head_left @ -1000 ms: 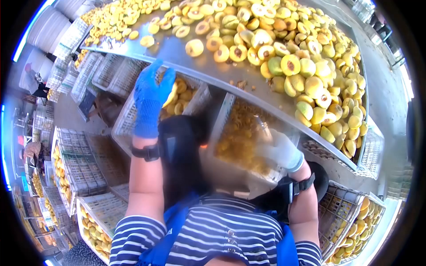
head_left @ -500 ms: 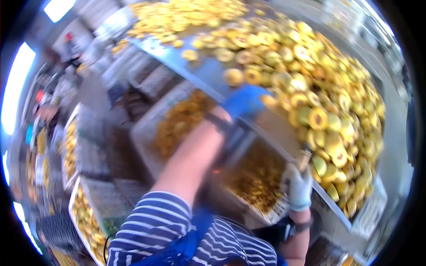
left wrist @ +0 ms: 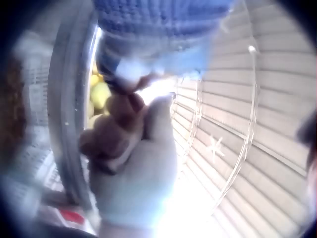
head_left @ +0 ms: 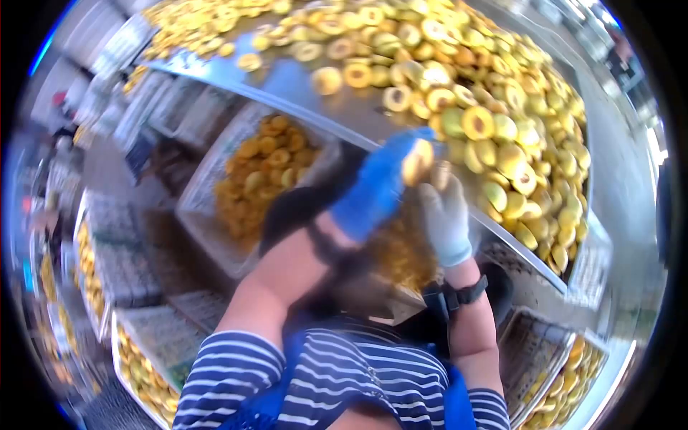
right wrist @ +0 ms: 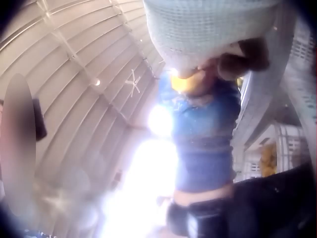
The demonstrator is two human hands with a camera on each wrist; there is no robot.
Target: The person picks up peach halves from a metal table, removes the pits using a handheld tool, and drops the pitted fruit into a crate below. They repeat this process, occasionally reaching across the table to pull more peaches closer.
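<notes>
My left hand, in a blue glove, pinches a yellow peach half over the metal table's near edge. Its cut face is turned toward my right hand, which wears a whitish glove with bare fingertips. Those fingers are curled round a short brownish tool, blurred, its end close to the fruit. In the right wrist view, a bright yellow piece of the peach half shows between the hands. A heap of peach halves, several with pits, lies on the table just beyond both hands.
The metal table has a raised near edge. Below it, a white crate of peach halves stands left of my knees, and another container holds brownish-yellow pieces under my hands. More filled crates stand at left and right.
My left hand has gone from above the left crate to the heap and back toward me, now with a peach half. My right hand has risen from the lower container to meet it.
</notes>
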